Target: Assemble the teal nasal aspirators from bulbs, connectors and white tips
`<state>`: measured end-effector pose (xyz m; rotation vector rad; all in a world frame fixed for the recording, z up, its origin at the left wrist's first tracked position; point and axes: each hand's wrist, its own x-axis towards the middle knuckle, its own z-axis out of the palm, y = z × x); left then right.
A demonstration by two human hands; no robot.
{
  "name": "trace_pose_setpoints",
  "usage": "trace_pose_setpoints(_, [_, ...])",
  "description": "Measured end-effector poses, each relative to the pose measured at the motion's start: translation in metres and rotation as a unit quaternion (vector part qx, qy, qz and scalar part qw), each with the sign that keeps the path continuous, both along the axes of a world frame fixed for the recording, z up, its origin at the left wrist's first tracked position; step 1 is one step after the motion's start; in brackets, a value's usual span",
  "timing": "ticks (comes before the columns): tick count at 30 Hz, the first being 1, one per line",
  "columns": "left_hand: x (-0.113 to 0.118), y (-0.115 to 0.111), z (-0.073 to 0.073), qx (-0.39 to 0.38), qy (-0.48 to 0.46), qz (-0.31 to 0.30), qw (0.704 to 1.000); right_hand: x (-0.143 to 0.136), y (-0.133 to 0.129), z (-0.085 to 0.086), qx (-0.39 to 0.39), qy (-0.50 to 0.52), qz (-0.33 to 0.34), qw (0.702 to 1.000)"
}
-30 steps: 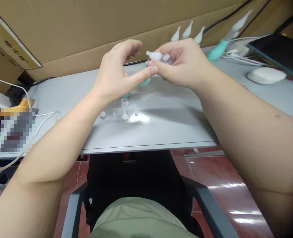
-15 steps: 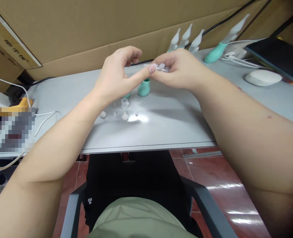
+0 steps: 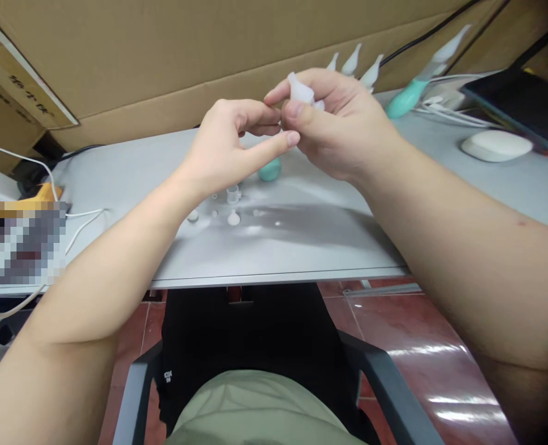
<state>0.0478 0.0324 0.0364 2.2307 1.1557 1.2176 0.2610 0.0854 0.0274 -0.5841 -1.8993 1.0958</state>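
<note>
White nozzle (image 3: 301,91) is being pinched by the right hand (image 3: 341,127) above the grey bench (image 3: 274,250), cardboard (image 3: 162,55) standing far; left hand (image 3: 222,136): grip unclear.

Room to pass over desk (image 3: 338,250) between small parts (image 3: 233,218) and right arm (image 3: 445,204). Parts, teal bulb (image 3: 270,170) obstruct middle; cardboard (image 3: 162,62) bars back.

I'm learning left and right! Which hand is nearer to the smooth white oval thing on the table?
The right hand. It is to the left of the white oval thing; the left hand is farther left, beyond the right hand.
</note>
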Motion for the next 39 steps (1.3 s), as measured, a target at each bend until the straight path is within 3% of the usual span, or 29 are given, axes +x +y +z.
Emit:
trace_pose_setpoints(3, [0.002, 0.003, -0.003, -0.006, -0.045, -0.034, 0.998, -0.002, 0.001, -0.004, -0.054, 0.092, 0.045, 0.993])
trace_pose_setpoints(11, [0.018, 0.0, -0.007, -0.064, -0.089, -0.036, 0.993, -0.004, -0.005, -0.01, -0.058, 0.086, 0.062, 0.993])
trace_pose_setpoints(16, [0.015, 0.003, -0.008, -0.01, -0.05, -0.004, 0.999, 0.0, -0.003, -0.003, 0.002, 0.093, -0.012, 0.996])
trace_pose_setpoints(20, [0.006, 0.006, -0.012, 0.036, 0.002, 0.04, 0.999, 0.007, -0.003, 0.006, -0.008, 0.052, -0.05, 0.997])
trace_pose_setpoints(24, [-0.002, 0.008, -0.016, 0.041, 0.039, 0.031, 0.998, 0.012, -0.004, 0.01, -0.021, 0.003, -0.04, 0.999])
trace_pose_setpoints(32, [-0.008, 0.01, -0.014, 0.026, 0.068, 0.004, 0.997, 0.018, 0.002, 0.011, 0.007, 0.007, -0.04, 0.999])
trace_pose_setpoints(35, [-0.012, 0.012, -0.015, 0.04, 0.095, -0.02, 0.995, 0.023, 0.009, 0.008, -0.013, 0.01, -0.013, 1.0])
trace_pose_setpoints(39, [-0.015, 0.02, -0.018, 0.068, 0.124, -0.006, 0.99, 0.026, 0.015, 0.008, -0.054, 0.003, 0.024, 0.998])
